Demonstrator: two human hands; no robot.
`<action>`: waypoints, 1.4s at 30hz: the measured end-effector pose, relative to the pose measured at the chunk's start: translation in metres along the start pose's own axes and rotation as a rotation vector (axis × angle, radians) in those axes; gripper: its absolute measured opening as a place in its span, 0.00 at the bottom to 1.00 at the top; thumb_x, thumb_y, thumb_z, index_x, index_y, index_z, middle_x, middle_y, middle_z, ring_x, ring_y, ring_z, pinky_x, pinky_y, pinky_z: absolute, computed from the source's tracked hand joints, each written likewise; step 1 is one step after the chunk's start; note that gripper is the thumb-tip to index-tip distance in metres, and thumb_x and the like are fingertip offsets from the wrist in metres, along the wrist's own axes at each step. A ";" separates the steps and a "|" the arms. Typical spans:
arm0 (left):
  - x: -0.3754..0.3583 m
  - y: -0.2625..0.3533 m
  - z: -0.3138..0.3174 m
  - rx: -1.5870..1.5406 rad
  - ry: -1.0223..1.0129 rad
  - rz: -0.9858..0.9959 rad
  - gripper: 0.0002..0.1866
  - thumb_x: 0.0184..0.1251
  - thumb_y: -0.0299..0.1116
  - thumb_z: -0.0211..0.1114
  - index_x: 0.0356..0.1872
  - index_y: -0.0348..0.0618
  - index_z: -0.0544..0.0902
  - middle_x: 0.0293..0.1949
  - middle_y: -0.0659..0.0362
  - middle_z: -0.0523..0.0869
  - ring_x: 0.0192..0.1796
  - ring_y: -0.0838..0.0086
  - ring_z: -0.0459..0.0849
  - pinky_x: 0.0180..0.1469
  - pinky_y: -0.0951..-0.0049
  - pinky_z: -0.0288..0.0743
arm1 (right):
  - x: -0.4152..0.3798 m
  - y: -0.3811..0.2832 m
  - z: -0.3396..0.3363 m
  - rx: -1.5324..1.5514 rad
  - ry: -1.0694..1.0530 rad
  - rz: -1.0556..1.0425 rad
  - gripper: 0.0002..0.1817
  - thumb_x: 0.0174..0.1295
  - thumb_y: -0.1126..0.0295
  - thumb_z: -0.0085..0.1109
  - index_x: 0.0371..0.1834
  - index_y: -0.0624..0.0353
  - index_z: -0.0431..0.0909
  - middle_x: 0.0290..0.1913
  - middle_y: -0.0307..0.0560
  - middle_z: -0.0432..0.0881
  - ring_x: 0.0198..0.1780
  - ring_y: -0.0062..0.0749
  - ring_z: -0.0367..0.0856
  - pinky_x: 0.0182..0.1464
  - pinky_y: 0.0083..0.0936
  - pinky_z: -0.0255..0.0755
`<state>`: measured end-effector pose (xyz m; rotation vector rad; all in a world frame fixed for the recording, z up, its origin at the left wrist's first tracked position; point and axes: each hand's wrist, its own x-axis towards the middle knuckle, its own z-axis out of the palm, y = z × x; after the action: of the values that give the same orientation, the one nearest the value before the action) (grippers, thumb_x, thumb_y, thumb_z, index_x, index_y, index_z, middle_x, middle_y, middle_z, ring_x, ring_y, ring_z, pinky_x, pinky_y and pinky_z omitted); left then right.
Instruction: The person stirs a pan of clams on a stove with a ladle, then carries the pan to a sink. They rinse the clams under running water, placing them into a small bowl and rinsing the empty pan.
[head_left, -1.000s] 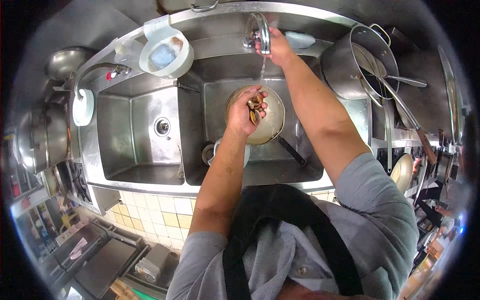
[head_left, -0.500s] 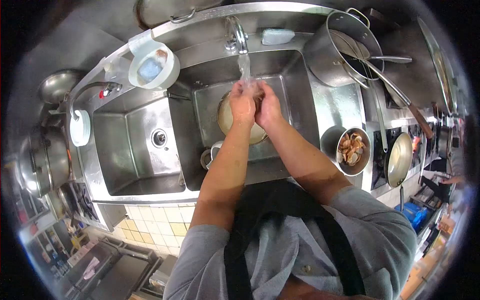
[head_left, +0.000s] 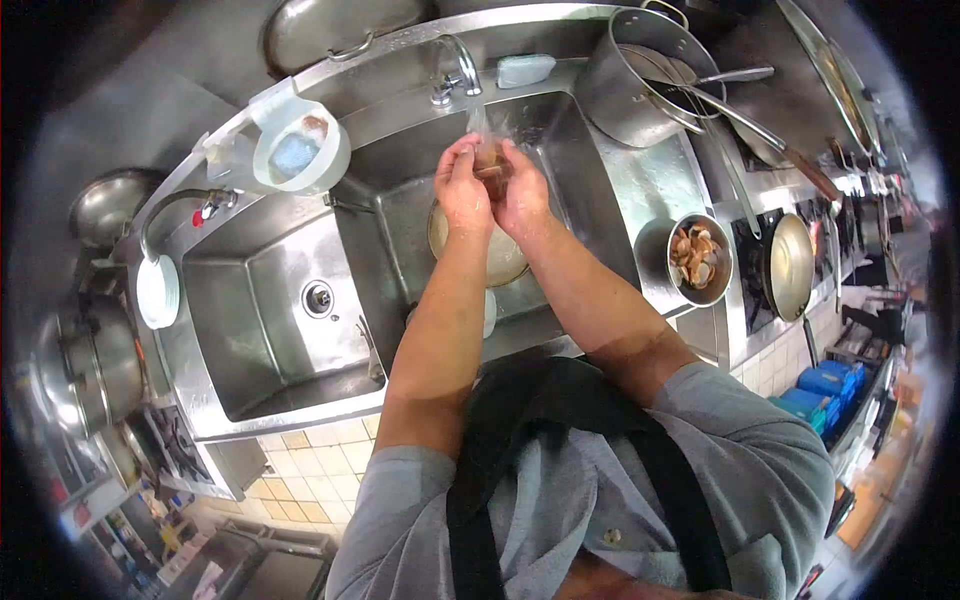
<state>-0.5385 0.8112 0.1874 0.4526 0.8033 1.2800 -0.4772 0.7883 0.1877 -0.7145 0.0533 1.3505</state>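
Observation:
Water runs from the faucet (head_left: 465, 72) onto both hands, which are cupped together over the right sink basin (head_left: 580, 190). Between them lie brownish pieces (head_left: 492, 172) that look like clams, partly blurred by the water. My left hand (head_left: 464, 190) curls round them from the left side. On the right side my right hand (head_left: 524, 187) closes round the same pieces. Below the hands, a round pan (head_left: 508, 262) with a pale inside sits in the basin, partly covered by my forearms. A metal bowl (head_left: 712, 287) of clams stands on the counter to the right.
A white container (head_left: 335, 165) with a blue sponge stands behind the divider. The left basin (head_left: 290, 345) has a drain. At the back right is a large pot (head_left: 600, 95) with long-handled utensils across it. A frying pan (head_left: 792, 265) rests on the stove, far right.
The view has shifted and turned slightly. My hands have opened upward a little more, and the brownish pieces between them show more clearly under the running water.

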 end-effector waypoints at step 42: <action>0.013 0.006 -0.011 0.190 -0.087 -0.091 0.17 0.69 0.24 0.59 0.57 0.32 0.72 0.47 0.44 0.83 0.51 0.53 0.84 0.60 0.55 0.79 | -0.170 -0.148 -0.157 -1.446 -0.196 -0.109 0.25 0.65 0.59 0.62 0.61 0.62 0.76 0.57 0.57 0.81 0.58 0.44 0.80 0.58 0.33 0.74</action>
<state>-0.5501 0.8233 0.1809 0.6126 0.8657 1.0970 -0.3306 0.5563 0.2014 -1.7143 -1.2049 1.1979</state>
